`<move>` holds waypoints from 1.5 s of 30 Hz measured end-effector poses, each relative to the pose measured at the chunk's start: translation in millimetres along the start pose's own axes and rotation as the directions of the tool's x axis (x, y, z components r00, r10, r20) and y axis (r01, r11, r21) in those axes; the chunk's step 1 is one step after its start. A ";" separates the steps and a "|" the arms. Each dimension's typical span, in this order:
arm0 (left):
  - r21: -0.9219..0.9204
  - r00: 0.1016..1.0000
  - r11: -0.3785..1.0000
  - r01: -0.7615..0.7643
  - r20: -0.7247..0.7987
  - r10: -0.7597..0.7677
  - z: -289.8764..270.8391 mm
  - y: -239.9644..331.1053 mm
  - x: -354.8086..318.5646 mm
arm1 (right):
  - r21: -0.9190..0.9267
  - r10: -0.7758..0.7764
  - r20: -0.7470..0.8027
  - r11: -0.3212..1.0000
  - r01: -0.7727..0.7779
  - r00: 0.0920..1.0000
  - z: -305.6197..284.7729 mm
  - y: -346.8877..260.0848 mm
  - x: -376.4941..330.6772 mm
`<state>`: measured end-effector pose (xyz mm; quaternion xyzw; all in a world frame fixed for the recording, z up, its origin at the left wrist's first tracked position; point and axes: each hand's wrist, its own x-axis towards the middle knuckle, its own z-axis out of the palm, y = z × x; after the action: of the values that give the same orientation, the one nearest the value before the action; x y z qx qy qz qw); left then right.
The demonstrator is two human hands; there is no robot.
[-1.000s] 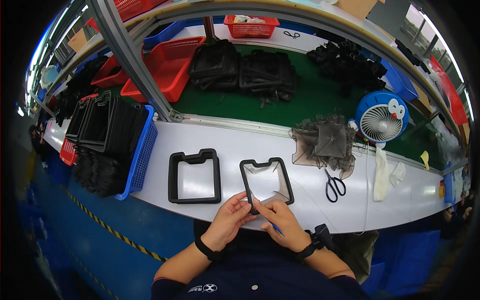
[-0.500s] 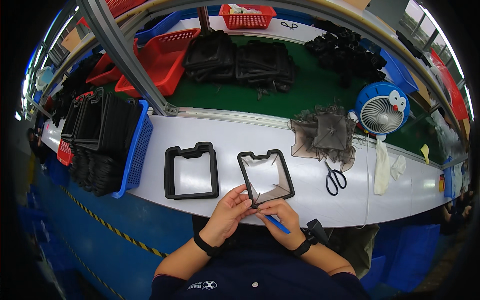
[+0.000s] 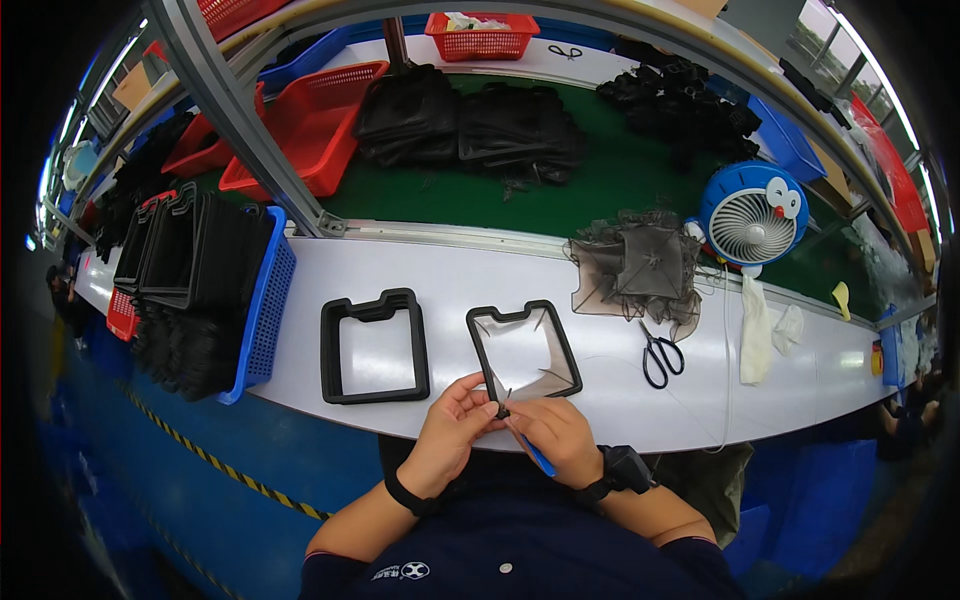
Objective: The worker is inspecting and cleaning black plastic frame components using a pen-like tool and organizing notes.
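- Left hand [image 3: 452, 425] at the near edge of the white surface [image 3: 450, 262]; its grip pinches the near corner of the meshed frame [image 3: 523, 350].
- Right hand [image 3: 551, 432] just beside it, closed on a blue tool [image 3: 536, 455]; the tip meets the same corner. I cannot make out what the tool is.
- Meshed frame lies flat on the surface, straight ahead of me, near corner under my fingers.
- Handling, my judgement: frame looks light, a rigid black rim. The mesh inside looks thin, soft and easily snagged. Hold by the rim, at a corner; keep off the mesh.
- Empty frame [image 3: 375, 345] to its left, apart from it, no mesh in it.
- Scissors [image 3: 660, 355] to the right, then a white cloth [image 3: 765, 325].
- Loose mesh pile [image 3: 635, 265] behind the scissors.
- Blue basket [image 3: 262, 300] at left holds black frames on edge; count not readable.
- Farther off: blue fan [image 3: 750, 215], green mat [image 3: 600, 190] with dark stacks, red baskets [image 3: 310, 125].
- Hidden: the contact point under my fingertips. Rim of the view bends and darkens; far items blur.
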<state>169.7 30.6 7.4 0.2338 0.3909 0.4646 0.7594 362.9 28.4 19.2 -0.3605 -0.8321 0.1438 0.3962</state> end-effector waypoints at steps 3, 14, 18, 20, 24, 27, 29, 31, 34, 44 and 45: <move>0.174 1.000 0.985 0.006 0.003 -0.007 -11.1 0.8 -7.1 | -0.248 0.013 -0.134 0.968 -0.046 0.991 -26.2 57.2 11.7; 0.029 0.998 0.998 0.057 -0.027 -0.056 -13.6 8.3 -13.0 | 0.316 0.262 0.096 0.907 -0.279 0.960 -44.3 3.9 36.3; -0.002 0.999 0.999 0.039 0.019 -0.039 -2.6 5.9 -8.6 | 0.293 0.129 0.060 0.946 -0.141 0.990 -13.4 -6.6 11.4; 0.011 0.999 0.999 0.040 0.032 -0.040 -1.7 6.2 -10.7 | 0.307 0.167 0.054 0.935 -0.176 0.984 -9.1 -11.2 6.2; 0.032 1.000 0.999 0.023 0.001 -0.023 -0.8 6.0 -10.7 | 0.270 0.170 0.032 0.947 -0.173 0.985 -4.5 -11.6 1.2; 0.026 1.000 1.000 0.014 0.000 -0.014 -0.2 5.0 -10.0 | 0.260 0.164 0.046 0.950 -0.170 0.985 -5.5 -11.9 0.1; 0.017 1.000 1.000 0.008 -0.003 -0.008 -1.3 3.1 -10.6 | 0.248 0.134 0.044 0.959 -0.140 0.990 -6.2 -12.0 -0.9; 0.007 1.000 1.000 0.004 0.005 -0.004 -2.2 1.0 -10.2 | 0.230 0.120 0.039 0.965 -0.126 0.992 -4.7 -10.7 -3.2; 0.013 1.000 1.000 0.003 0.002 -0.003 -2.5 0.3 -11.2 | 0.155 0.064 0.032 0.986 -0.069 0.997 -2.9 -11.8 -3.5; 0.469 0.998 0.882 -0.052 0.050 0.032 -25.5 10.9 -38.4 | -0.548 0.038 -0.395 0.792 -0.269 0.918 -103.8 156.0 56.8; 0.533 0.997 0.843 -0.072 0.017 0.074 -33.1 10.8 -45.1 | -0.576 0.104 -0.501 0.701 -0.420 0.859 -131.0 185.8 61.5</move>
<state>125.4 -4.8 12.8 0.4490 0.4968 0.3668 0.6457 527.0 196.1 40.3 -0.6182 -0.6561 -0.1905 0.3887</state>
